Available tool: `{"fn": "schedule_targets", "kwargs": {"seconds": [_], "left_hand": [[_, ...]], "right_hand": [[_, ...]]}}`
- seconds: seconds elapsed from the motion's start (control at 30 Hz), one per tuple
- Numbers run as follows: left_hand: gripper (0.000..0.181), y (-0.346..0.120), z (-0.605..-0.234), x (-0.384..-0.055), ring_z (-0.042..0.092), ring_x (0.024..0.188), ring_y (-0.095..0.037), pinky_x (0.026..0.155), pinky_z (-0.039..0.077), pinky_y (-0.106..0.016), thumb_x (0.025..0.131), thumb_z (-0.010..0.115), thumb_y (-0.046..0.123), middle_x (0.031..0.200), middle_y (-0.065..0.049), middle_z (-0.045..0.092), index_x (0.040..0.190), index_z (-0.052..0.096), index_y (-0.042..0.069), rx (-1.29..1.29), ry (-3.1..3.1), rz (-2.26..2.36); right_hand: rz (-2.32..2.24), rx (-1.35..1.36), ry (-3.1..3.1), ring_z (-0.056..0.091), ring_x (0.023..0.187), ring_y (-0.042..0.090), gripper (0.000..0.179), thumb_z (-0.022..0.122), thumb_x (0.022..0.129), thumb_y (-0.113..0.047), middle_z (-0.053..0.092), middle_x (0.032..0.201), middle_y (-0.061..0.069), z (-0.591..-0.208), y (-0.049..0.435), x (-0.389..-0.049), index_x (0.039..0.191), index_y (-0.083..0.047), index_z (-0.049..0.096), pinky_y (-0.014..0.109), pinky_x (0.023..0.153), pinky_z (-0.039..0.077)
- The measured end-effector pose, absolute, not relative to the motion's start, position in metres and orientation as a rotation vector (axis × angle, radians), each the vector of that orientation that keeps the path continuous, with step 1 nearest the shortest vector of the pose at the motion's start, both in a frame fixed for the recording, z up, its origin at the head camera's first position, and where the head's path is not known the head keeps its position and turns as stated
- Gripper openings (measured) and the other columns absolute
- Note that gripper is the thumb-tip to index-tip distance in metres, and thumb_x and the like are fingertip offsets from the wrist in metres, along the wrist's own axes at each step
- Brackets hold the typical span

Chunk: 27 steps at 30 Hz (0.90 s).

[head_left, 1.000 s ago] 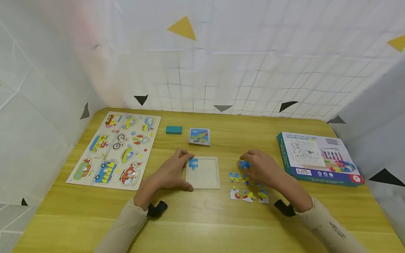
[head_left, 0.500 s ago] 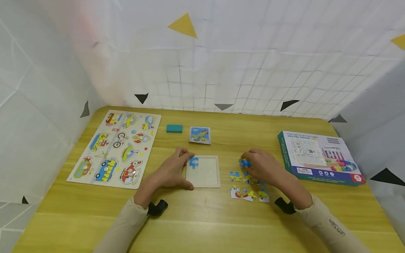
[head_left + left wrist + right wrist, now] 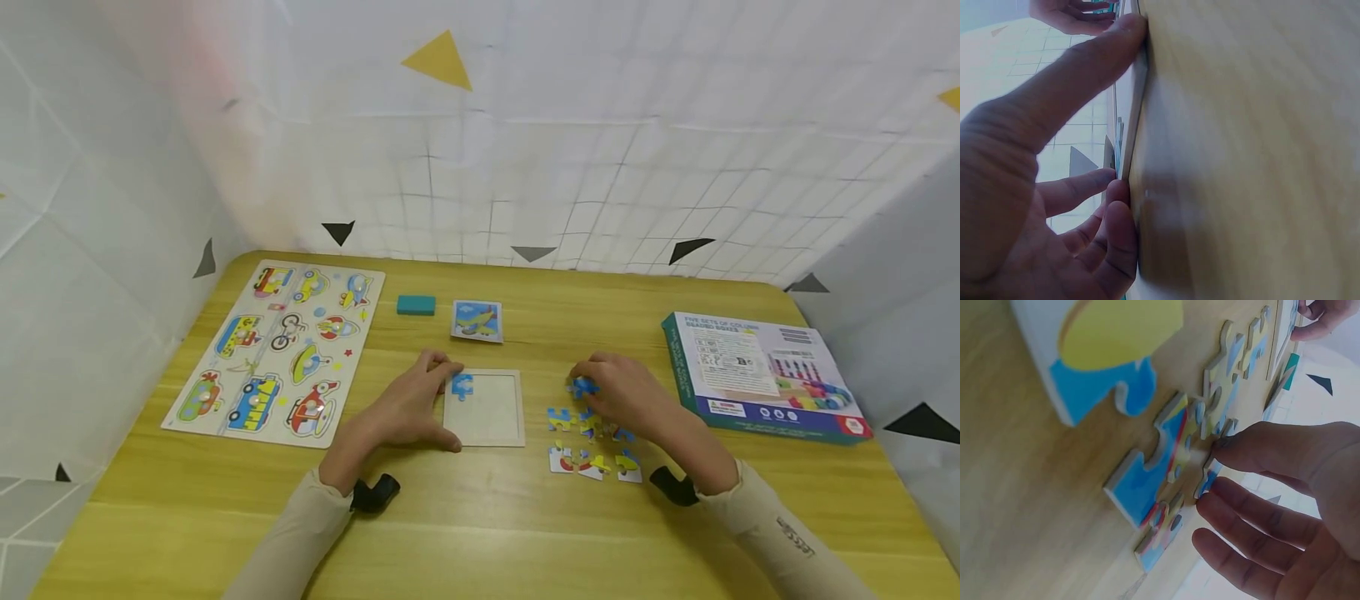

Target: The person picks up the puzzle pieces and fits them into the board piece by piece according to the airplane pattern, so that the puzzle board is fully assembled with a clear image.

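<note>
My left hand [image 3: 408, 406] holds the square wooden puzzle tray [image 3: 487, 421] at its left side, thumb by the front corner and fingers by the back one. In the left wrist view the thumb [image 3: 1079, 72] and curled fingers reach the tray's thin edge. One blue jigsaw piece [image 3: 462, 383] lies in its upper left corner. Right of the tray, my right hand [image 3: 622, 392] pinches another blue jigsaw piece [image 3: 1211, 472] between thumb and fingertips, low over the table. Beneath and in front of that hand lie several loose pieces [image 3: 559, 419], some partly covered by it.
A picture card [image 3: 477, 322] with an airplane lies behind the tray, beside a teal block [image 3: 416, 305]. To the left is a large vehicle peg puzzle board [image 3: 281, 358]. A boxed bead set [image 3: 765, 375] lies at the right. White sheeting [image 3: 525, 150] hangs behind the table.
</note>
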State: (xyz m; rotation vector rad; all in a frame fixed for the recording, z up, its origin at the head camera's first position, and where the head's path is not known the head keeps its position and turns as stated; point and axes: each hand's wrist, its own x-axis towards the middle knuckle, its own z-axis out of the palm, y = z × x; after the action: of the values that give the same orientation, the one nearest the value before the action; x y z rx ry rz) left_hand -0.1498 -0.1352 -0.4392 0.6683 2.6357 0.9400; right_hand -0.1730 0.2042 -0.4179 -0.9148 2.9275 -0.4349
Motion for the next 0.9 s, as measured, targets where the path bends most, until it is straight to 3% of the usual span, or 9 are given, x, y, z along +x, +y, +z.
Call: {"fn": "schedule_targets", "kwargs": {"seconds": [0.9], "left_hand": [[0.107, -0.1360, -0.4386, -0.1497, 0.050, 0.107, -0.020, 0.096, 0.044, -0.038, 0.060, 0.097, 0.041, 0.141, -0.006, 0.035, 0.149, 0.045, 0.010, 0.674, 2.638, 0.948]], "right_hand": [[-0.538, -0.990, 2.923, 0.054, 0.071, 0.015, 0.022, 0.082, 0.079, -0.005, 0.063, 0.091, 0.005, -0.4138, 0.1978, -0.1751, 0.100, -0.005, 0.075, 0.033, 0.065, 0.050]]}}
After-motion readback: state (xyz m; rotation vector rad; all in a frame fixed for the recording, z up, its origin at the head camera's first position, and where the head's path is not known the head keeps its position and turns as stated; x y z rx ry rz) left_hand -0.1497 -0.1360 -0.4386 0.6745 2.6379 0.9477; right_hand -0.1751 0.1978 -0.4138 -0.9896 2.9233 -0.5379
